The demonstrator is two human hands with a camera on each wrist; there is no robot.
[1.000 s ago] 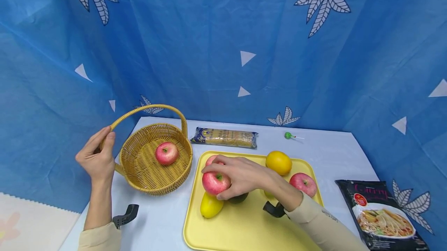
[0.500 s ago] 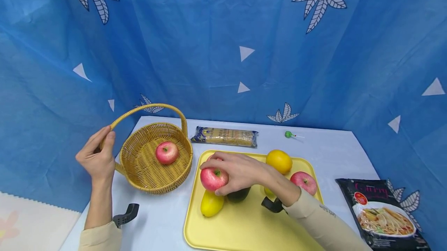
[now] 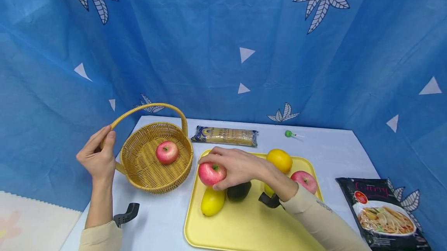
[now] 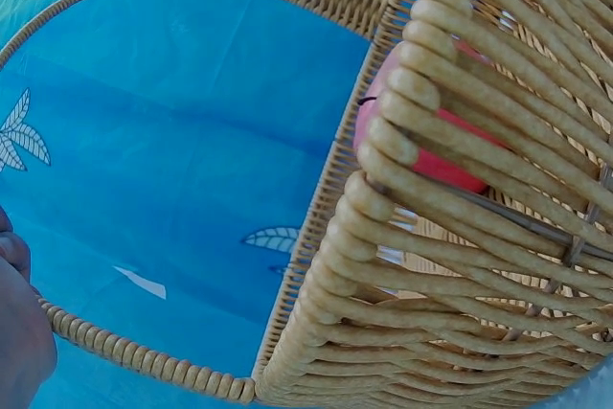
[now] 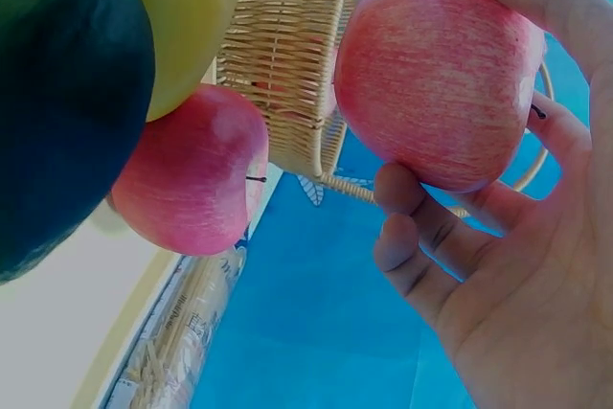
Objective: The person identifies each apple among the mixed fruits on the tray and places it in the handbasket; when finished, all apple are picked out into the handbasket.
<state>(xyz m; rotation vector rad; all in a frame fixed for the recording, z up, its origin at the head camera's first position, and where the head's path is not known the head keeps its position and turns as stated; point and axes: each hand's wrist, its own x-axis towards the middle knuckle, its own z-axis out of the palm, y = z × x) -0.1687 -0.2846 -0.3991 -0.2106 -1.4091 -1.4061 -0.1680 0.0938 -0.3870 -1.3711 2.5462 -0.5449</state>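
Note:
My left hand point(image 3: 99, 160) pinches the arched handle point(image 3: 150, 106) of a round wicker basket point(image 3: 155, 189). One red apple point(image 3: 167, 152) lies inside, glimpsed through the weave in the left wrist view. Over the left side of a yellow tray point(image 3: 255, 224), my right hand point(image 3: 241, 166) grips another apple point(image 3: 210, 174), raised off the tray in the right wrist view. Below it are a yellow oval fruit point(image 3: 212, 202) and a dark green avocado-like fruit point(image 3: 239, 191). A further apple point(image 5: 196, 174) sits beside them, mostly hidden by my hand in the head view.
On the tray's right are an orange-yellow fruit point(image 3: 279, 160), an apple point(image 3: 304, 181) and a partly covered yellow fruit point(image 3: 268, 190). Behind lie a noodle packet point(image 3: 225, 136) and a green lollipop point(image 3: 288, 134). A black curry noodle bag point(image 3: 382, 216) lies right; a blue curtain point(image 3: 209, 49) hangs behind.
My right hand has moved slightly left and away from me with the apple, uncovering more of the dark green fruit. The left hand and basket stay in place.

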